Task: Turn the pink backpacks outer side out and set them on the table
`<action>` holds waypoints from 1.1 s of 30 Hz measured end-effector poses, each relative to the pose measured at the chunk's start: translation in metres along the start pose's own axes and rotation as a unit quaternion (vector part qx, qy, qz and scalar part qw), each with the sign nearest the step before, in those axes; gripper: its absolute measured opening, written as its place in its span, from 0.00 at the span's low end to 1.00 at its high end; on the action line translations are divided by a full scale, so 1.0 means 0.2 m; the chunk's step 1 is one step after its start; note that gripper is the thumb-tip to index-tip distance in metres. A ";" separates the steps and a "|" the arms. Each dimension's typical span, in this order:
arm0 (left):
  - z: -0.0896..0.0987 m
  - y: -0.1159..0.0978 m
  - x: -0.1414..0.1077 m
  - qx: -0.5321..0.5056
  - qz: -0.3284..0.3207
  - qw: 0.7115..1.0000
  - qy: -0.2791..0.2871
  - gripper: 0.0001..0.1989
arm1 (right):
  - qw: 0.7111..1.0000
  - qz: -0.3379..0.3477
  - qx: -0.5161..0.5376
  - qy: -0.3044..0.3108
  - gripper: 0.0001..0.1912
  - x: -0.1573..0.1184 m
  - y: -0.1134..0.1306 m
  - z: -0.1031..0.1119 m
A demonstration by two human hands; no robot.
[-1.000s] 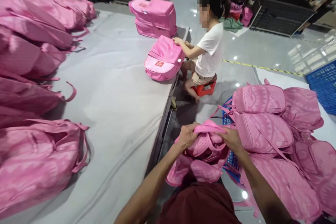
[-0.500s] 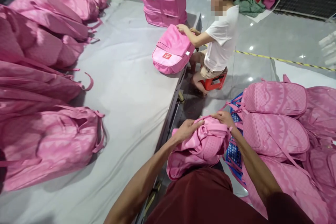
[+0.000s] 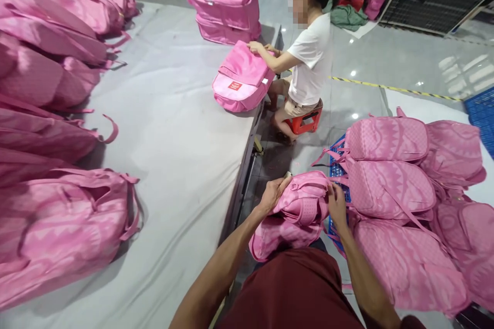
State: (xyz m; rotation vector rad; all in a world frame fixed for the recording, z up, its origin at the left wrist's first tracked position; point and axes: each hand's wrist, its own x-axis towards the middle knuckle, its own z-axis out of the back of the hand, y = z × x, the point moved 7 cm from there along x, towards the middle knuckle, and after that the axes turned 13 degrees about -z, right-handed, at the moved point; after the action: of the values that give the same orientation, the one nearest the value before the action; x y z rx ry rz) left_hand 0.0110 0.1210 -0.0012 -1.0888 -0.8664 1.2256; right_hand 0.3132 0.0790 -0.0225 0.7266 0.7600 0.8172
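Observation:
A bunched pink patterned backpack [image 3: 304,205] rests on my lap, its straps folded on top. My left hand [image 3: 275,193] grips its left upper edge, fingers closed on the fabric. At the bag's right side, my right hand [image 3: 336,200] has its fingers bent against the straps; a small dark spot shows at the fingertips. Whether those fingers pinch a strap or only touch it is too small to tell. The underside of the bag is hidden.
Pink backpacks [image 3: 73,226] line the left of the covered table [image 3: 173,164]. Across from me a person [image 3: 312,56] on a red stool [image 3: 306,121] handles a plain pink backpack [image 3: 243,79]. More patterned backpacks [image 3: 389,190] lie over a blue crate [image 3: 337,164] at right.
My right hand has moved from the bag's top edge down to its right side. My left hand still holds the left edge. The whole view has shifted slightly.

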 end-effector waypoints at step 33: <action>0.37 0.41 -0.71 -0.088 0.101 0.982 -0.130 0.33 | 0.997 -0.013 -0.044 0.068 0.41 -0.15 -0.15 -0.03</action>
State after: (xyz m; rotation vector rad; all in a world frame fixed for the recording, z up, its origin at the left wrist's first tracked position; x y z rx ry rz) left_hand -0.1052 -0.0073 -0.0531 -1.1966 -1.1019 1.5057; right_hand 0.3052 0.0421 -0.0409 0.5856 0.8475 0.8784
